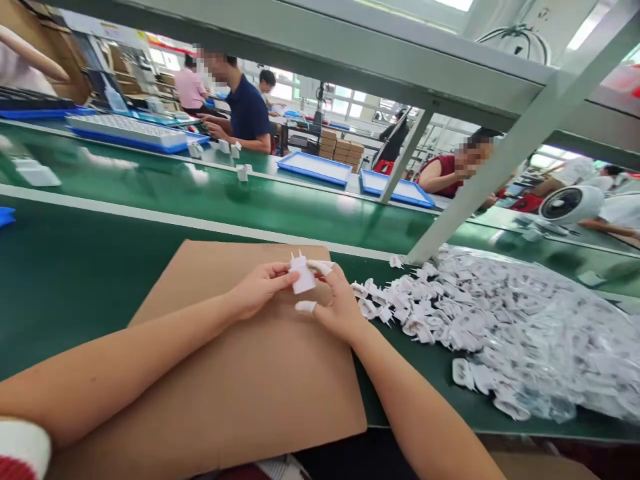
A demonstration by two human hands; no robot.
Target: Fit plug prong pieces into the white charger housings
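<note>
Over a sheet of brown cardboard (260,373), a white two-pin plug charger (303,277) is held upright with its pins pointing up. My left hand (265,287) pinches it from the left, the thumb across its front face. My right hand (340,300) is close on the right side, thumb and fingers spread apart around the charger's lower right corner. White finger covers sit on its thumb and on at least one finger. Whether a right fingertip touches the charger's edge, I cannot tell. To the right lies a heap of white plug parts (425,300), partly spilling from a clear plastic bag (565,320).
Beyond the cardboard runs a green conveyor belt (240,193) carrying a few white pieces. A slanted metal post (500,153) rises behind the heap. Blue-rimmed trays (315,167) stand on the far side, where several people sit. A white fan (573,202) is at far right.
</note>
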